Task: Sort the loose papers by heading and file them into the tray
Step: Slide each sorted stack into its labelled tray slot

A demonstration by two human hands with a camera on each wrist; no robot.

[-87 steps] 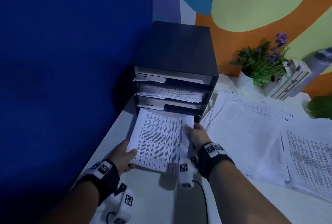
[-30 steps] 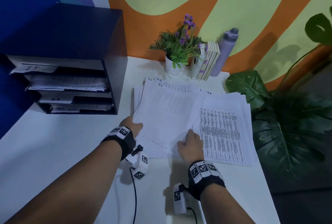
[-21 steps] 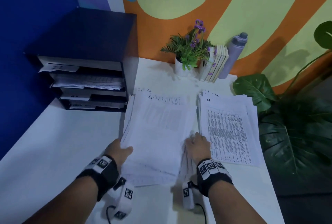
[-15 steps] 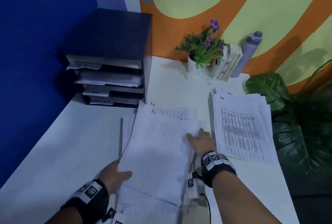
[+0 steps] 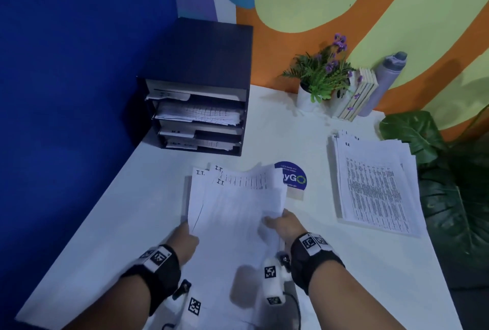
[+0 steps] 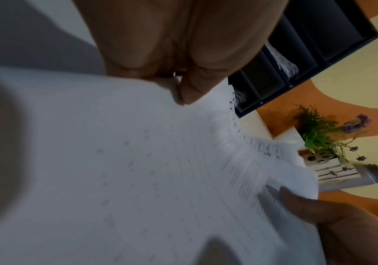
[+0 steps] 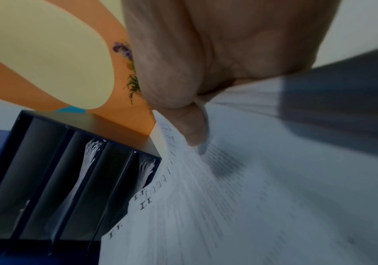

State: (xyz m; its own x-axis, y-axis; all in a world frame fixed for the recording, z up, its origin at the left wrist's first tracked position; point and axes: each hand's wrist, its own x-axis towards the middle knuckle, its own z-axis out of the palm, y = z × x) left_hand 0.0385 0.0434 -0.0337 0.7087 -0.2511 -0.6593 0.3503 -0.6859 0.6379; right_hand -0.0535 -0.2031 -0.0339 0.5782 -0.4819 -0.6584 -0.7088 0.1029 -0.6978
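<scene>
I hold a stack of white printed papers headed "I.T." (image 5: 232, 205) above the white table, its far end curling. My left hand (image 5: 185, 239) grips its near left edge, thumb on top (image 6: 187, 93). My right hand (image 5: 280, 224) grips the near right edge, thumb pressed on the top sheet (image 7: 194, 129). The dark filing tray (image 5: 206, 86) stands at the back left against the blue wall; its labelled slots hold papers (image 5: 198, 114). A second pile of printed papers (image 5: 375, 184) lies flat on the table to the right.
A round blue sticker (image 5: 292, 179) shows on the table beyond the held stack. At the back stand a potted plant with purple flowers (image 5: 320, 75), a few books (image 5: 357, 96) and a grey bottle (image 5: 383, 81). Large green leaves (image 5: 449, 184) overhang the table's right edge.
The I.T. stack has been gathered off the table and lifted toward me and leftward, uncovering the blue sticker. Both hands now grip its near edges. The right pile stayed put.
</scene>
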